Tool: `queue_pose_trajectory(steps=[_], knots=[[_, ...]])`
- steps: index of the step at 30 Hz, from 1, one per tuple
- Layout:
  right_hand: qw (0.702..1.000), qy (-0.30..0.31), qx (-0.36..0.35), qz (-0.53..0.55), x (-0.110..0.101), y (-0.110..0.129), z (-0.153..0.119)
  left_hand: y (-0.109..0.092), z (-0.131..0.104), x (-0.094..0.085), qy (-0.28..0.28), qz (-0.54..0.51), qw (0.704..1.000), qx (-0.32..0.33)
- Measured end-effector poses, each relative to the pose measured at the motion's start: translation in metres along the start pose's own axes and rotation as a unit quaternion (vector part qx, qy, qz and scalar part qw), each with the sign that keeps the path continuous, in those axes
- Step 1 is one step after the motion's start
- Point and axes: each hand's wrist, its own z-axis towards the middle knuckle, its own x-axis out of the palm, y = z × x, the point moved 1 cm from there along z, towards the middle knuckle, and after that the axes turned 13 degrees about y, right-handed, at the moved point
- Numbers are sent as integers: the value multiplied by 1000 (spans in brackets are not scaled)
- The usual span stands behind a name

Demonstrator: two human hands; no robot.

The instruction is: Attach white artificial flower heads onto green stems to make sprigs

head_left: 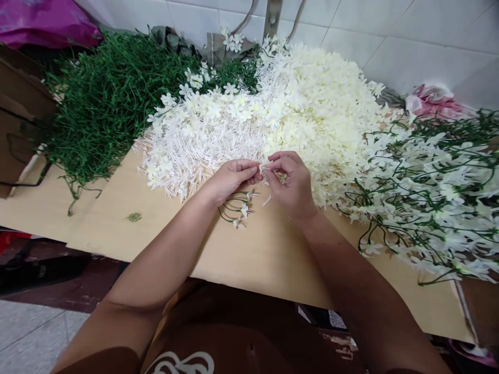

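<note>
My left hand is closed, its thumb and forefinger pinching a small white artificial flower. Close against it, my right hand is closed too, and a thin white stamen piece shows at its fingertips. The fingers partly cover both small parts. Under my left hand, green plastic stems with white flowers lie on the cardboard. A loose white stamen rests just below my fingertips. Beyond my hands spread a heap of white stamens and a larger mound of cream-white petals.
Bare green stems are piled at the left beside a cardboard box. On the right lies a heap of flowered stems. A purple bag sits at the far left, and a tiled wall stands behind the cardboard-covered table.
</note>
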Motion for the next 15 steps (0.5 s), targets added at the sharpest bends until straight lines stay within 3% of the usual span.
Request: queue_pose_trajectory(steps=[7, 15], knots=[[997, 19, -24, -69, 1, 5, -1, 1, 1, 4, -25, 50, 998, 18], [998, 63, -19, -26, 1, 6, -1, 0, 0, -1, 28, 112, 993, 24]])
